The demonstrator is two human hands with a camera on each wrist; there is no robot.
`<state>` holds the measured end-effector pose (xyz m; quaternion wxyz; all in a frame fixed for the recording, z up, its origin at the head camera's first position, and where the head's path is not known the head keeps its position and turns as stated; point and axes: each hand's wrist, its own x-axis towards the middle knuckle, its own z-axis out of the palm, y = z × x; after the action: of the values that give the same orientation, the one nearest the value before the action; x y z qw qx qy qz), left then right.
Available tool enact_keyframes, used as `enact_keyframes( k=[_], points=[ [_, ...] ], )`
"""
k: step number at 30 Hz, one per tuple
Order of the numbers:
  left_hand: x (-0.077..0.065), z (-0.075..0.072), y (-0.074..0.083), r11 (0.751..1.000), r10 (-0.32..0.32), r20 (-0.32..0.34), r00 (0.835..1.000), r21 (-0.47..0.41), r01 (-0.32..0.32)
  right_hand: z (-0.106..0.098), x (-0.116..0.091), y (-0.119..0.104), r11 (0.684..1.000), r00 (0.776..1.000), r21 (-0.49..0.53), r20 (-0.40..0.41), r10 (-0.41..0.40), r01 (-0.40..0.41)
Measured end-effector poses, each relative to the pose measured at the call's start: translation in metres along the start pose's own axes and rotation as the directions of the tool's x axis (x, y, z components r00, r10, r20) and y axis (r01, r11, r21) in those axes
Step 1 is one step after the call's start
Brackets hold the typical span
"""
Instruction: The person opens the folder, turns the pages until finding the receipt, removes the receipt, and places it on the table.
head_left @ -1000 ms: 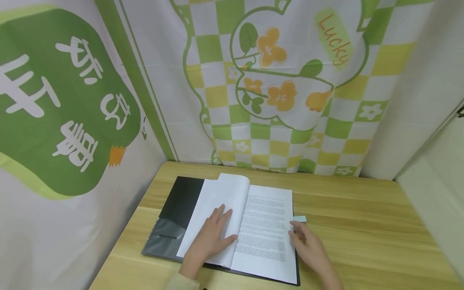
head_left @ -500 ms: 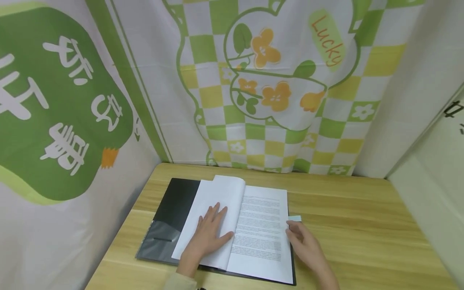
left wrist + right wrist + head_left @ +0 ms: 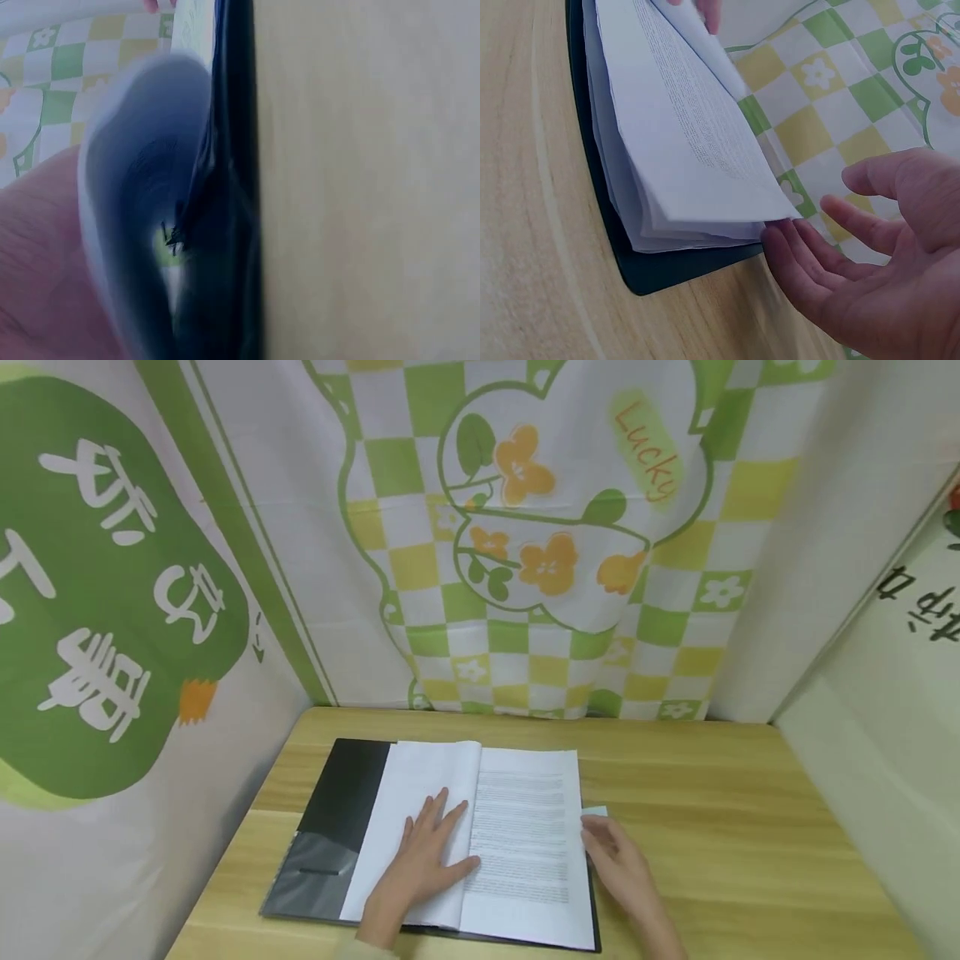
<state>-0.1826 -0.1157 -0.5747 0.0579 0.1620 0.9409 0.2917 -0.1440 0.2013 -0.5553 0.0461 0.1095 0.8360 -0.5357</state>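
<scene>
Checkered cloth [image 3: 558, 602] forms the backdrop. Between the left hand [image 3: 423, 864] and right hand [image 3: 618, 864] I see a printed page [image 3: 521, 843] in an open black folder [image 3: 348, 789]. The left lies spread on the blank page [image 3: 431, 768]; the right, thumb apart, touches the printed page's edge. Beyond it juts a pale tab [image 3: 596, 811]; outside it, wooden worktop [image 3: 727, 852].

The print [image 3: 521, 835] was too small to read. The right hand [image 3: 622, 868] partly hid the pale tab [image 3: 595, 811], and the left hand [image 3: 420, 860] part of the white sheet [image 3: 420, 768].
</scene>
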Motion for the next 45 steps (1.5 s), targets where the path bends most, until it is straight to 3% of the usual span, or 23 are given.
enact_keyframes(
  k=[4,10,18,25,30,39,45],
  points=[
    [0.008,-0.004,0.003,0.998,-0.04,0.063,0.997,-0.043,0.042,-0.01,0.006,-0.002,0.998,1.0,0.067,0.003,0.011,-0.011],
    [0.009,-0.015,-0.002,0.995,-0.071,0.096,0.993,-0.059,0.076,-0.01,0.009,-0.006,0.988,0.998,0.15,0.063,0.009,-0.019],
    [0.01,-0.016,-0.027,0.992,-0.047,0.059,0.997,-0.11,0.053,-0.003,0.015,-0.003,0.983,0.997,0.182,0.073,0.009,-0.022],
    [0.027,-0.015,-0.023,0.991,0.001,0.095,0.995,-0.134,0.012,-0.009,0.016,-0.002,0.985,0.998,0.166,0.057,0.031,-0.04],
    [0.037,-0.009,-0.025,0.994,-0.026,0.116,0.993,-0.107,0.038,-0.007,0.017,-0.001,0.984,0.998,0.167,0.035,0.048,-0.054],
    [0.026,-0.009,-0.034,0.993,-0.064,0.11,0.992,-0.097,0.075,0.005,0.021,0.001,0.983,0.994,0.148,0.042,0.102,-0.107],
    [0.014,-0.017,-0.036,0.991,-0.088,0.059,0.994,-0.099,0.094,0.012,0.02,-0.004,0.983,0.993,0.144,0.049,0.104,-0.11]
  ],
)
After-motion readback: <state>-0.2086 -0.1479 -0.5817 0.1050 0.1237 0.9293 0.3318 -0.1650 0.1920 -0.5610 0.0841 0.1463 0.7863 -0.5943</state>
